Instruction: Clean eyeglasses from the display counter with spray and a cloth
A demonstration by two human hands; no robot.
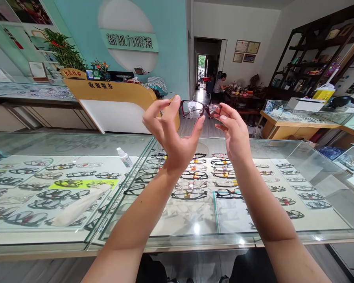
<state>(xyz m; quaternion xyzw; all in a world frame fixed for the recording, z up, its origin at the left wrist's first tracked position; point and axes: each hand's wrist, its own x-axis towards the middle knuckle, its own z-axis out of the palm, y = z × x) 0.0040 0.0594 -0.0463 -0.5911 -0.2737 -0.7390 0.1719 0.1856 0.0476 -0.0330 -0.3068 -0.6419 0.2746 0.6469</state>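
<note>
A pair of dark red-framed eyeglasses (194,109) is held up above the glass display case, lenses side by side. My left hand (175,131) grips the left end of the frame, with the thumb under the left lens near the bridge. At the right end, my right hand (236,131) pinches the rim between thumb and fingers. Below both hands, rows of eyeglasses (191,184) lie inside the case, seen through its glass top (171,232).
A white spray bottle (124,158) and a pale cloth (79,206) rest on the counter at left. Beyond stands a yellow and white service desk (118,112). Farther back, a person (220,86) sits at a cluttered table (240,93). Another display case (301,120) is at right.
</note>
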